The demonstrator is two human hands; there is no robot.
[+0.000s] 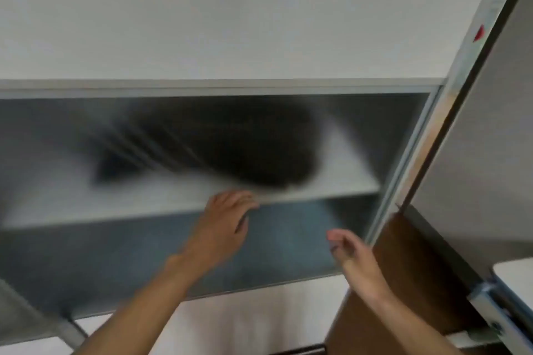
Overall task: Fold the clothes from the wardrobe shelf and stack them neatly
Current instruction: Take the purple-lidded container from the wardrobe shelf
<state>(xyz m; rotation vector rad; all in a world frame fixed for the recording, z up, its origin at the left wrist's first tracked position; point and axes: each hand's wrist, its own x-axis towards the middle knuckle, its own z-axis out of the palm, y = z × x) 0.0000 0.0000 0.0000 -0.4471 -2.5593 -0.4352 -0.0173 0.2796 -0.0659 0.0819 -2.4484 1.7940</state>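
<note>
A dark heap of clothes (230, 150), partly striped, lies on the white wardrobe shelf (144, 204); motion blur hides its details. My left hand (227, 216) is raised to the shelf's front edge just below the heap, fingers loosely spread and holding nothing. My right hand (349, 251) hangs lower and to the right, in front of the compartment under the shelf, with relaxed fingers and nothing in them.
A white panel (219, 14) closes the wardrobe above the shelf. The open door with its metal frame (450, 112) stands at the right. A brown board (403, 282) and a white bracketed surface (513, 277) sit at lower right.
</note>
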